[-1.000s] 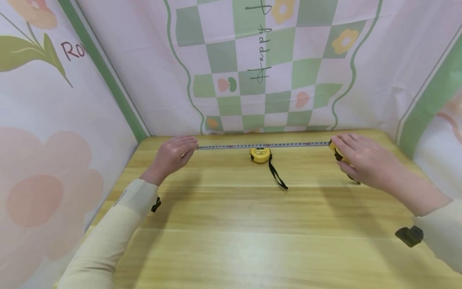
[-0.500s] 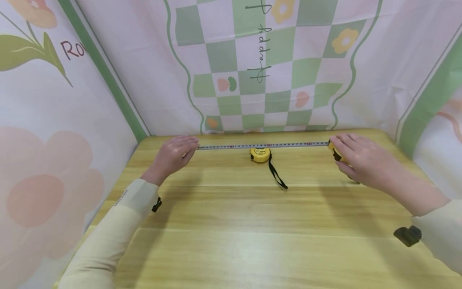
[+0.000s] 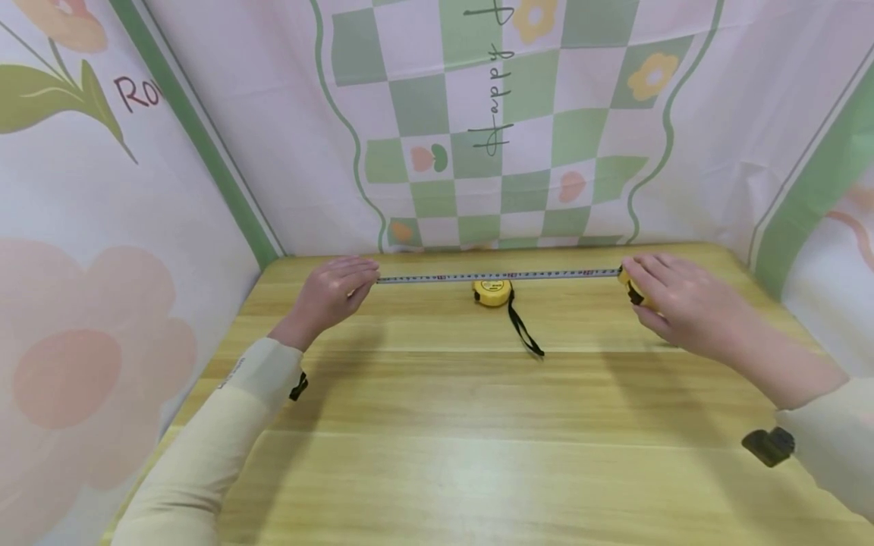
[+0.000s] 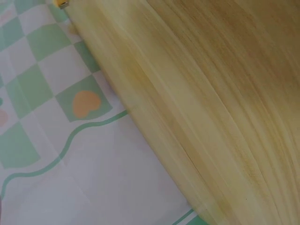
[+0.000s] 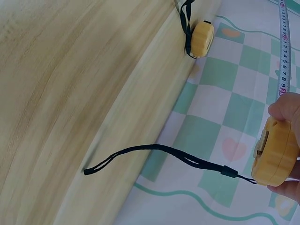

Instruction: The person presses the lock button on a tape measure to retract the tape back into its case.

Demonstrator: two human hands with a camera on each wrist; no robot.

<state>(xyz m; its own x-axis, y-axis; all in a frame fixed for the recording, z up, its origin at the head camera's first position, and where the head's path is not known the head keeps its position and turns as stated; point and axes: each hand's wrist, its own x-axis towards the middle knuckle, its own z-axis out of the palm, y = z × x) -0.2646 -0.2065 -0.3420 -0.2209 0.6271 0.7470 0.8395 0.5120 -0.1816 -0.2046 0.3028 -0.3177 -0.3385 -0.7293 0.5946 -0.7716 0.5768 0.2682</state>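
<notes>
My right hand [image 3: 683, 299] grips a yellow tape measure [image 3: 632, 291] above the table's right side. Its blade [image 3: 478, 277] runs out straight across to my left hand [image 3: 331, 292], which pinches the free end; the very tip is hidden by the fingers. In the right wrist view, the thumb [image 5: 285, 106] lies near the case mouth where the blade comes out, and a black wrist strap [image 5: 187, 157] hangs from the case. A second yellow tape measure [image 3: 493, 293], with its own black strap [image 3: 524, 326], lies on the table just below the blade's middle. The left wrist view does not show the left hand.
The wooden table [image 3: 437, 425] reaches back to a cloth backdrop [image 3: 437, 199] with green and white checks. Patterned side cloths [image 3: 171, 303] stand at the left and right edges. Each sleeve has a small dark device [image 3: 769, 446] at the cuff.
My left hand has shifted slightly to the right and my right hand slightly to the left, so the stretch of blade between them is a little shorter. The second tape measure stays put.
</notes>
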